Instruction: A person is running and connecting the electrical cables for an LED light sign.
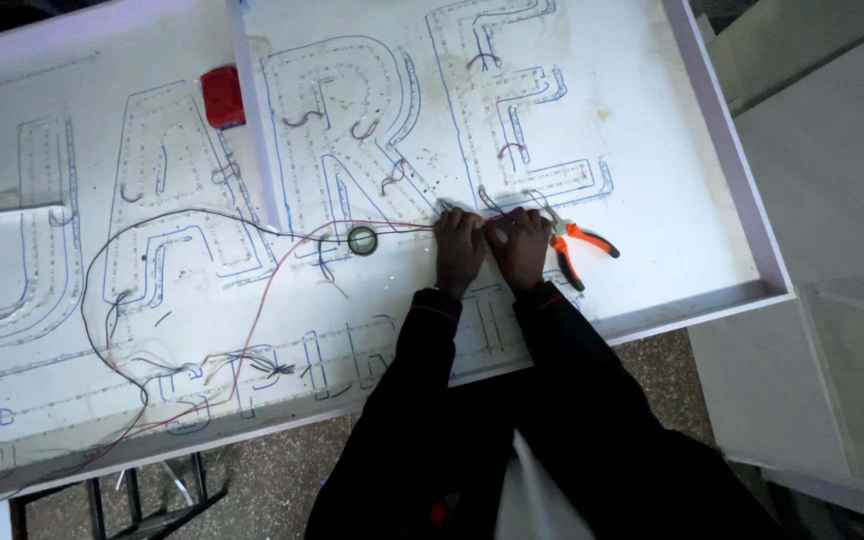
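Both my hands were down on the white sign panel, left hand and right hand side by side, fingers pinched shut on the thin wires near the bottom of the panel. Orange-handled pliers lay just beside my right hand, tape roll to the left.

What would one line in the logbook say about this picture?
left hand: pinching red wire | right hand: on same wire | orange pliers: lying right of hands | tape roll: left | white sign tray
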